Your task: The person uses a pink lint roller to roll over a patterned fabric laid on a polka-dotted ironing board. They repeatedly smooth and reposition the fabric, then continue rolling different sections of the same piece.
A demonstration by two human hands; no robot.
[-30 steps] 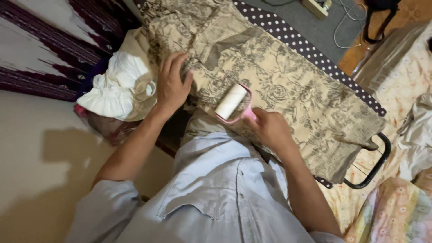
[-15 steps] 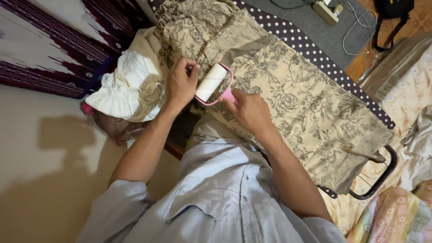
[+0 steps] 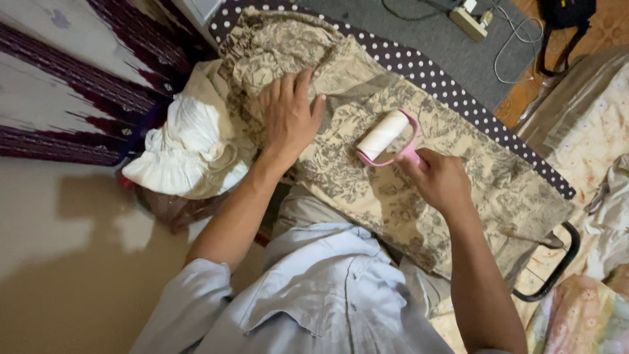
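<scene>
Two hands busy; left hand (image 3: pixel 288 118) flat, open on beige floral cotton garment (image 3: pixel 419 164); right hand (image 3: pixel 442 180) gripping pink-handled white lint roller (image 3: pixel 384 136) mid-garment; right part seemingly unrolled.

The floral garment (image 3: pixel 419 177) is woven cloth, matt, beige with a grey-brown print, lightly creased. Beneath it, the board cover (image 3: pixel 452 92) is matt dark cloth with white dots. The lint roller (image 3: pixel 383 136) has a white paper roll with a dull, smooth face and a pink plastic frame of smooth, slightly glossy finish. At the right, the board leg (image 3: pixel 557 269) looks like black tube with a low sheen. At the left, the white garment (image 3: pixel 180 147) is soft gathered cloth, matt. The shirt (image 3: pixel 327 295) is smooth pale blue cloth.
</scene>
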